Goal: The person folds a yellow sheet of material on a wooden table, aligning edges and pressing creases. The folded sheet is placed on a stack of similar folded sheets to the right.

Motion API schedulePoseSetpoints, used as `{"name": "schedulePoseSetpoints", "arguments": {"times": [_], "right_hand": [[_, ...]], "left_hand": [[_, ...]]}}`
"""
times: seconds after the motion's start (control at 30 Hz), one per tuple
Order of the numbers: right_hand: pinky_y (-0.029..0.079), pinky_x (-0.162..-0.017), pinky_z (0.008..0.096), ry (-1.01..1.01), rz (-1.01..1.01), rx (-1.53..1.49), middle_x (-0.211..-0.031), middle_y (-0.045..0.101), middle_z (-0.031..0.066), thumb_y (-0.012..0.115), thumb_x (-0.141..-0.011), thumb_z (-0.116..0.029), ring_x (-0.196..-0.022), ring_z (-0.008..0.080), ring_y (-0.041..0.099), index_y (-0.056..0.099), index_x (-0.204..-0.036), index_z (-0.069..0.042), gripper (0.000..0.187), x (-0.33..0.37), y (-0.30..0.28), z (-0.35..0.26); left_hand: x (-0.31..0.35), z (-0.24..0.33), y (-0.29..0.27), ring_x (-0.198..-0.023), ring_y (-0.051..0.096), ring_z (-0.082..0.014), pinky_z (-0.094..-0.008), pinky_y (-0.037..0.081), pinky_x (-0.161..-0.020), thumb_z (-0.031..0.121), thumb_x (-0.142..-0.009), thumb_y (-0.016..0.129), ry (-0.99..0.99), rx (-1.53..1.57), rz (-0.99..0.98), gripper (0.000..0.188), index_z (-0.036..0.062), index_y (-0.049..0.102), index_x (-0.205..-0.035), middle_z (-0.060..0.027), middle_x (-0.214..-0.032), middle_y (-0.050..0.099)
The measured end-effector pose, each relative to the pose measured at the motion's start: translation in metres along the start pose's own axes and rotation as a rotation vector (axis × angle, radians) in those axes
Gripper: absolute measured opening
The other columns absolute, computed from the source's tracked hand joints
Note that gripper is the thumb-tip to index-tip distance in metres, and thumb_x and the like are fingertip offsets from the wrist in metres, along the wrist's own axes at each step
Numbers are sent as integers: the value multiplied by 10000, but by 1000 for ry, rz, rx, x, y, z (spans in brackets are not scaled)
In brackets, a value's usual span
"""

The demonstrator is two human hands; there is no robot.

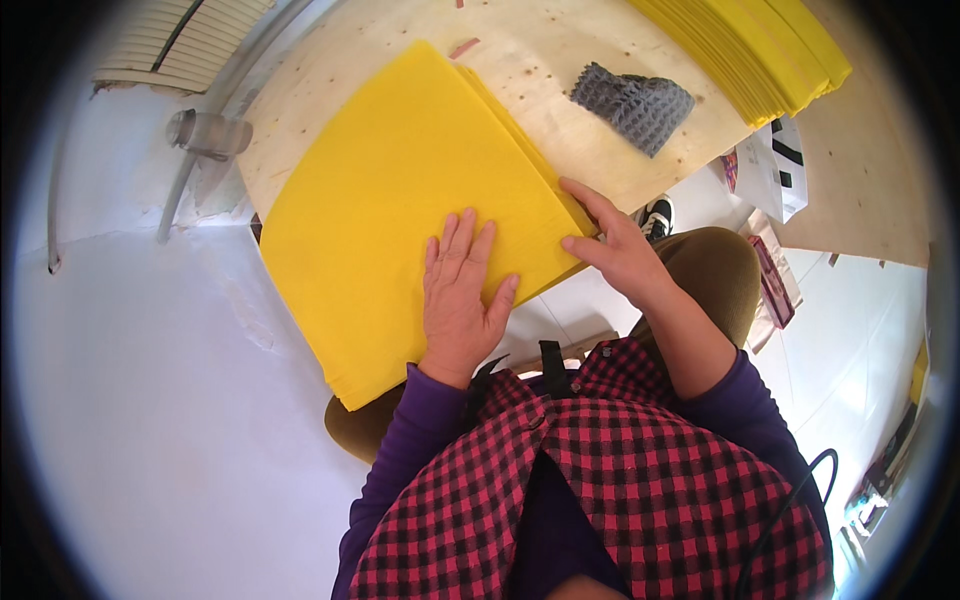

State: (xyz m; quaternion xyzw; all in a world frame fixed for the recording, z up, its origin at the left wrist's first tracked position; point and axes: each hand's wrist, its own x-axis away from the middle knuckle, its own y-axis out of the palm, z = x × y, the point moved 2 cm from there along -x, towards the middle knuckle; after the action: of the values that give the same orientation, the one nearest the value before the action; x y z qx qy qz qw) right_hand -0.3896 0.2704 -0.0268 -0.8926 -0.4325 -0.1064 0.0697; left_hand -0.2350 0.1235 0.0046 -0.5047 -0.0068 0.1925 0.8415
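Observation:
A stack of folded yellow sheets (400, 170), seemingly cloth, lies at an angle over the near edge of a wooden board, its near corner reaching over my lap. My left hand (460, 295) rests flat on top of it, fingers stretched out and thumb apart. At the stack's right corner is my right hand (622, 255). Its index finger lies along the side edge and its thumb touches the top, the two spread apart; the other fingers are mostly hidden. Along the right side, the layers' edges show slightly uneven.
On the wooden board (520, 80) lies a crumpled grey textured cloth (635, 105). Another pile of folded yellow sheets (750, 55) sits at the far right. A white bag (785, 170) stands below it. At left is a white wall (130, 370) with a pipe fitting (208, 134).

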Motion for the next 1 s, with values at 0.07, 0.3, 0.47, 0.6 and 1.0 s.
{"name": "schedulePoseSetpoints", "arguments": {"times": [0.07, 0.3, 0.47, 0.6, 1.0], "right_hand": [[353, -1044, 299, 4, 2, -6, -1359, 499, 130, 634, -834, -115, -1237, 197, 468, 368, -1443, -1, 674, 0, 0, 0], [336, -1061, 301, 17, -1, -109, -1379, 481, 134, 619, -853, -96, -1259, 203, 450, 364, -1439, 12, 648, -3, 2, 3], [377, -1028, 299, -9, 23, -107, -1353, 510, 152, 637, -837, -111, -1229, 211, 489, 397, -1416, 8, 638, -3, 3, 4], [393, -1025, 297, -4, 47, -92, -1352, 525, 161, 640, -835, -119, -1227, 230, 513, 397, -1417, -3, 641, -5, 3, 5], [323, -1106, 417, -452, 172, 494, -1443, 427, 164, 683, -762, -72, -1347, 353, 383, 622, -1219, -128, 464, -5, 3, -26]], "left_hand": [[0, 0, 0, -1394, 319, -361, -516, 212, -1130, 256, -879, 630, 0, -1, -1, 573, 29, 466, -1379, -175, -1494, 369], [-1, 2, 0, -1387, 326, -367, -515, 212, -1130, 247, -874, 632, 4, -4, 11, 578, 27, 462, -1381, -180, -1491, 371], [0, 2, 0, -1382, 329, -371, -513, 209, -1132, 241, -869, 635, 5, 1, 17, 579, 23, 465, -1377, -189, -1481, 379], [0, 2, 0, -1381, 332, -366, -515, 209, -1133, 235, -865, 639, 5, 6, 25, 573, 22, 474, -1370, -193, -1471, 389], [1, 1, -1, -1390, 336, -348, -495, 203, -1145, 243, -894, 608, 7, 35, 40, 545, 28, 477, -1376, -174, -1482, 392]]}}
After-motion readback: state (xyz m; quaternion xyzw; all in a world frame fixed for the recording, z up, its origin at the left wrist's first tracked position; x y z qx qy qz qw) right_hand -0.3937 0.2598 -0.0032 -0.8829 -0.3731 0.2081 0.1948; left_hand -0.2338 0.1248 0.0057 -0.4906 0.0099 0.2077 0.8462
